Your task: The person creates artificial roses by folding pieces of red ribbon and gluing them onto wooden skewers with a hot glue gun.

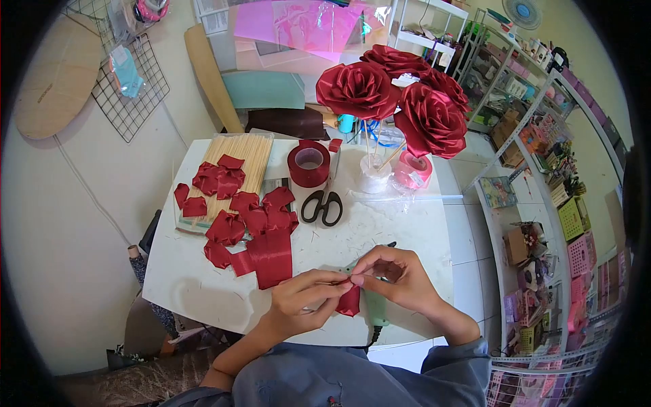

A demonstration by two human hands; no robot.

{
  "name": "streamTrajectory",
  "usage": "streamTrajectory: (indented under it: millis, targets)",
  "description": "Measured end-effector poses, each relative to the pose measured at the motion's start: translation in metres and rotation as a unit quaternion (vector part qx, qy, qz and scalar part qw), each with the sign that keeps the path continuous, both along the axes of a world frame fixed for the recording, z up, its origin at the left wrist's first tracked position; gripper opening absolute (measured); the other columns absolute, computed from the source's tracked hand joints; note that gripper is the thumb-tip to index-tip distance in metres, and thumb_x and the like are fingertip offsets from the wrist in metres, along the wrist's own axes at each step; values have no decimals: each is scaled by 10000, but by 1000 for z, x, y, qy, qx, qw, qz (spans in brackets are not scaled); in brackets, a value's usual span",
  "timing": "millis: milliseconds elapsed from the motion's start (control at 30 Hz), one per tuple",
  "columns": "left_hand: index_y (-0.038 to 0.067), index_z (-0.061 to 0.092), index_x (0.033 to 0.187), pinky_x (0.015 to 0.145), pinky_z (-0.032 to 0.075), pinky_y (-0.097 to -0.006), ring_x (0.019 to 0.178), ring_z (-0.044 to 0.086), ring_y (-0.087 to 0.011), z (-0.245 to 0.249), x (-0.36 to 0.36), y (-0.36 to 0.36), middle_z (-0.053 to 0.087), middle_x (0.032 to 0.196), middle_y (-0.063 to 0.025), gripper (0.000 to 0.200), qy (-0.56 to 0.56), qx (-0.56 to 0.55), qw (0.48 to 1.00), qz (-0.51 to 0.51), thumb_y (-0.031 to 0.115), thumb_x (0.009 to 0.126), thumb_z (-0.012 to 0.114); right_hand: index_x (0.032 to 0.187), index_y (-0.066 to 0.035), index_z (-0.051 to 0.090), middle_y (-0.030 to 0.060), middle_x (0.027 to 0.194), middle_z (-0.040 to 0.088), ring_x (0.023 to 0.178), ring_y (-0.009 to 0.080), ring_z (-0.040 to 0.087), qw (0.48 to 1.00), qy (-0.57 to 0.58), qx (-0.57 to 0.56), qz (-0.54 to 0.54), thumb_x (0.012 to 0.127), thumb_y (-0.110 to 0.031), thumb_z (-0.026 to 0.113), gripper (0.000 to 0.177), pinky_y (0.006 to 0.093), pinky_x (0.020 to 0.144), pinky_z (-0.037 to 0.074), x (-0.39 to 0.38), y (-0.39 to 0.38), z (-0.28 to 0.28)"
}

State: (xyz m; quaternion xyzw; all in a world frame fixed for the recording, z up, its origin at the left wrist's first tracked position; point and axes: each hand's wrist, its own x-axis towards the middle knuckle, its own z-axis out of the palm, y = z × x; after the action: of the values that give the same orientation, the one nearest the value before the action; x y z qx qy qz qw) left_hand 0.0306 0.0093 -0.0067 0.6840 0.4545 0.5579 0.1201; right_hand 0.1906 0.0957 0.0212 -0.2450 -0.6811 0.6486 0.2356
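Near the table's front edge, my left hand (306,298) and my right hand (401,279) meet, fingertips pinched together on a small piece of dark red satin ribbon (349,302). Its lower part hangs below my fingers; the pinched edge is mostly hidden. Under my right hand lies a mint-green glue gun (375,311) with a black cord, partly covered by the hand. To the left of my hands are flat cut ribbon pieces (272,261) and several folded ribbon petals (226,228). Black-handled scissors (322,207) rest beyond my hands.
A roll of red ribbon (309,164) stands at the back beside a bundle of wooden sticks (254,159). Large red ribbon roses (432,119) rise on sticks from a white holder (375,175), next to a pink ribbon roll (413,169). Loaded metal shelves (536,146) line the right.
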Motion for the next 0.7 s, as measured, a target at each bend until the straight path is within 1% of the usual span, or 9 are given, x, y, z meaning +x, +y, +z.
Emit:
streamTrajectory:
  millis: [67, 267, 333, 367, 467, 533, 567, 633, 700]
  targets:
    - [27, 628, 772, 607, 507, -232, 710, 620, -174, 2, 0, 1, 616, 822, -102, 163, 0, 3, 1000, 0, -49, 630, 648, 861, 0, 569, 45, 825, 582, 807, 101, 566, 1000, 3, -2, -2, 776, 1, 570, 85, 232, 747, 449, -1, -1, -1]
    - [17, 619, 770, 614, 513, -237, 722, 621, -163, -3, 5, 5, 616, 818, -105, 148, -80, -25, 997, -2, -27, 638, 670, 880, 12, 569, 60, 824, 583, 794, 109, 569, 998, 34, 36, -28, 765, 18, 571, 115, 242, 730, 457, -3, -5, -5]
    - [0, 606, 798, 649, 516, -241, 739, 614, -142, -6, 9, 4, 616, 820, -96, 153, -209, -92, 973, -10, -36, 660, 661, 889, 16, 568, 62, 827, 587, 789, 113, 568, 995, 47, 75, -40, 759, 24, 574, 130, 249, 718, 464, -4, -6, -6]
    - [0, 606, 798, 649, 516, -241, 739, 614, -142, -6, 9, 4, 616, 820, -96, 153, -209, -93, 973, -10, -36, 660, 661, 889, 16, 568, 62, 827, 587, 789, 113, 568, 995, 47, 74, -41, 759, 24, 574, 130, 249, 718, 464, -5, -7, -7]
    - [-19, 581, 833, 675, 512, -238, 759, 606, -125, -5, 9, 3, 613, 821, -91, 161, -280, -134, 950, -23, -45, 686, 642, 883, 17, 568, 84, 838, 595, 762, 136, 580, 988, 65, 123, -64, 752, 30, 574, 132, 252, 694, 469, -7, -9, -11]
    - [-31, 545, 869, 675, 506, -227, 770, 602, -127, -6, 6, 3, 609, 819, -102, 196, -312, -174, 934, -20, -45, 696, 636, 892, 10, 563, 110, 851, 596, 728, 181, 592, 965, 43, 247, -78, 730, 50, 578, 168, 265, 662, 475, -9, -10, -15]
    - [-31, 545, 869, 675, 506, -227, 770, 602, -127, -7, 6, 4, 609, 819, -102, 196, -312, -174, 934, -20, -45, 696, 636, 892, 10, 563, 110, 851, 596, 728, 181, 592, 965, 43, 247, -78, 730, 50, 578, 168, 265, 662, 475, -10, -11, -16]
    - [-24, 499, 926, 690, 501, -228, 780, 602, -139, -9, 5, 4, 606, 813, -117, 266, -328, -170, 929, -26, -64, 695, 626, 910, -1, 555, 127, 856, 593, 706, 222, 591, 922, 57, 367, -112, 698, 72, 590, 227, 279, 626, 475, -13, -12, -17]
    - [-23, 476, 951, 701, 498, -232, 786, 601, -144, -9, 4, 4, 605, 813, -122, 294, -334, -171, 926, -35, -70, 699, 619, 918, -2, 550, 126, 854, 593, 707, 227, 591, 914, 60, 385, -113, 689, 76, 596, 247, 283, 616, 475, -14, -12, -18]
